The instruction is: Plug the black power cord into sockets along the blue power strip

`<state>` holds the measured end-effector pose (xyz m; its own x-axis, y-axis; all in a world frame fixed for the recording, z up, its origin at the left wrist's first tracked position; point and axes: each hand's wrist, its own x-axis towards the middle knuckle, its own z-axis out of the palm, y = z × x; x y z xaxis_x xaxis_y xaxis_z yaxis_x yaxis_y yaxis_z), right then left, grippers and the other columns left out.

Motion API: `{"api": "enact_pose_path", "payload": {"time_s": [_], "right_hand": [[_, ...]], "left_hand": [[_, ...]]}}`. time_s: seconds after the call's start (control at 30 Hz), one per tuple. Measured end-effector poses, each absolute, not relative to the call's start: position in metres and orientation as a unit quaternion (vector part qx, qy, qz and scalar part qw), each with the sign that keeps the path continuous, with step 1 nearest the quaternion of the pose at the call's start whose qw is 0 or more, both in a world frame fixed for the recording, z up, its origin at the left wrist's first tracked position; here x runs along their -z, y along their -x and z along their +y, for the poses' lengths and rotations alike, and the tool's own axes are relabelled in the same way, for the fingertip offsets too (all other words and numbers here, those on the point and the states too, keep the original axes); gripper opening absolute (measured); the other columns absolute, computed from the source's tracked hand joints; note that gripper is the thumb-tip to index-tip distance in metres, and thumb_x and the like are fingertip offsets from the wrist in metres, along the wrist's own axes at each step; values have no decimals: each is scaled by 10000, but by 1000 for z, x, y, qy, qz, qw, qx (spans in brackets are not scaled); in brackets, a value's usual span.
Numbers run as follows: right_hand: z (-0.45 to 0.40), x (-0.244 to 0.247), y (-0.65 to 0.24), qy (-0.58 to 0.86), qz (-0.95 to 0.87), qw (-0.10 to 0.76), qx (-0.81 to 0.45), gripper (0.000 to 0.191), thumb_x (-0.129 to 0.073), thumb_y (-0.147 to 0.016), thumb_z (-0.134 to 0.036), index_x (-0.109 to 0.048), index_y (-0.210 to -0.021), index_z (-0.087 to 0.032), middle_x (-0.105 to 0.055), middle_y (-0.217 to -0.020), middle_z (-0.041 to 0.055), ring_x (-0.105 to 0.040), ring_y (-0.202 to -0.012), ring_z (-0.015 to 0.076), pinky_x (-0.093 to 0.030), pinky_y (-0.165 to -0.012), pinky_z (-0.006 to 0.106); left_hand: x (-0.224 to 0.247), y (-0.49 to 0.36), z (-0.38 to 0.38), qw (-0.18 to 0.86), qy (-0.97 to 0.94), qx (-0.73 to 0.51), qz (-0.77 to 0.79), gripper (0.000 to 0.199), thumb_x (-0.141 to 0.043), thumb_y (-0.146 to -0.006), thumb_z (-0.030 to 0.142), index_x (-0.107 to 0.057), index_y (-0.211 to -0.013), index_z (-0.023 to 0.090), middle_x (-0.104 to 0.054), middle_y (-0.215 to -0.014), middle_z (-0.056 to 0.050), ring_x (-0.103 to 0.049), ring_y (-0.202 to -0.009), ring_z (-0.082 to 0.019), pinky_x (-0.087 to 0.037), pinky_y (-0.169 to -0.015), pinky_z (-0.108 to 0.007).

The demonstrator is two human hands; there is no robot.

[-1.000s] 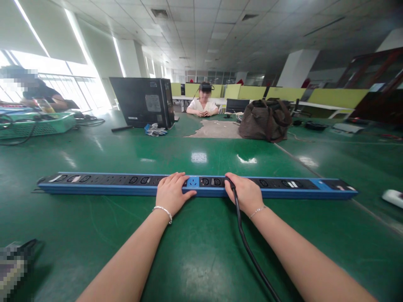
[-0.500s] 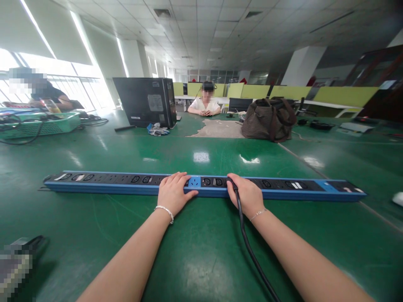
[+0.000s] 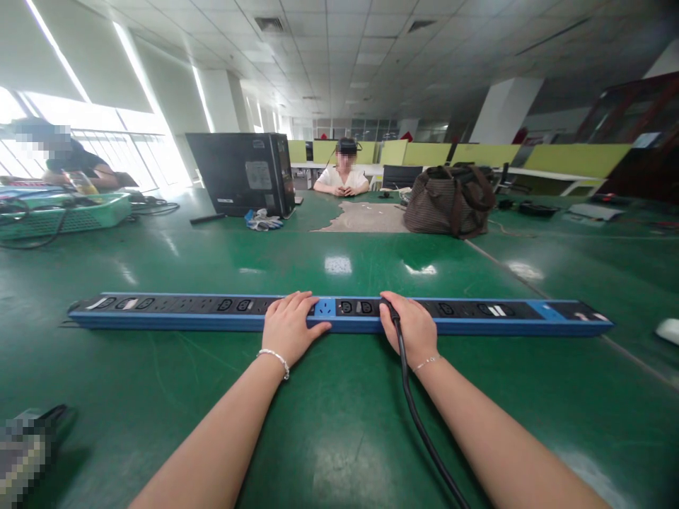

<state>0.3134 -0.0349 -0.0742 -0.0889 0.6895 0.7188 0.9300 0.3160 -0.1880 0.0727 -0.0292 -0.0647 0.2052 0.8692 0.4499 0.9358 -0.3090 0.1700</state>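
A long blue-and-black power strip (image 3: 183, 320) lies across the green table, its socket face up. My left hand (image 3: 287, 326) grips it left of the blue socket block (image 3: 325, 308), fingers over the top and thumb along the near side. To the right of that block, my right hand (image 3: 416, 331) is closed round a black plug (image 3: 390, 309) at the strip's socket face. How deep the plug sits is hidden by my fingers. From it a thick black power cord (image 3: 411, 396) runs down toward the bottom edge, beside my right forearm.
Behind the strip stand a black computer case (image 3: 238, 173), a pair of gloves (image 3: 264, 220) and a brown bag (image 3: 448, 201). A green basket (image 3: 100, 215) with cables is at left. One person (image 3: 342, 177) sits opposite, another (image 3: 88, 166) at far left.
The view has shifted slightly, so everything sits a little further left. Both hands keep the same hold on the power strip and the plug.
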Motion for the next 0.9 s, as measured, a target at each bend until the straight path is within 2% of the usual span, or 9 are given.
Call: {"api": "enact_pose_path", "payload": {"time_s": [0.1, 0.2, 0.33, 0.9], "right_hand": [[-32, 76, -314, 582, -698, 381, 171, 323, -463, -878, -340, -608, -1114, -175, -716, -1007, 80, -671, -882, 214, -478, -864, 345], [-31, 76, -314, 600, -687, 374, 170, 316, -482, -864, -371, -629, -1048, -161, -722, -928, 92, -674, -833, 225, -491, -816, 340], [-31, 74, -313, 597, -688, 378, 164, 296, -450, -877, -353, -647, -986, -161, -721, -911, 100, -673, -830, 222, -488, -826, 339], [-28, 80, -310, 602, -676, 391, 167, 334, -408, -909, -364, -650, -1003, -155, -734, -901, 72, -685, -821, 192, -426, -911, 329]], "left_hand": [[64, -73, -29, 72, 773, 240, -582, 456, -601, -767, 522, -577, -1159, 292, -587, -1303, -30, -498, -1221, -241, -340, -1026, -436], [64, -73, -29, 74, 774, 240, -582, 461, -609, -762, 521, -577, -1155, 282, -591, -1297, -25, -502, -1216, -240, -348, -1020, -435], [64, -73, -30, 79, 775, 238, -580, 461, -610, -763, 518, -572, -1154, 277, -594, -1292, -24, -506, -1213, -241, -354, -1011, -432], [65, -72, -29, 80, 775, 237, -581, 462, -616, -765, 510, -568, -1162, 280, -594, -1293, -23, -507, -1211, -238, -350, -1011, -432]]}}
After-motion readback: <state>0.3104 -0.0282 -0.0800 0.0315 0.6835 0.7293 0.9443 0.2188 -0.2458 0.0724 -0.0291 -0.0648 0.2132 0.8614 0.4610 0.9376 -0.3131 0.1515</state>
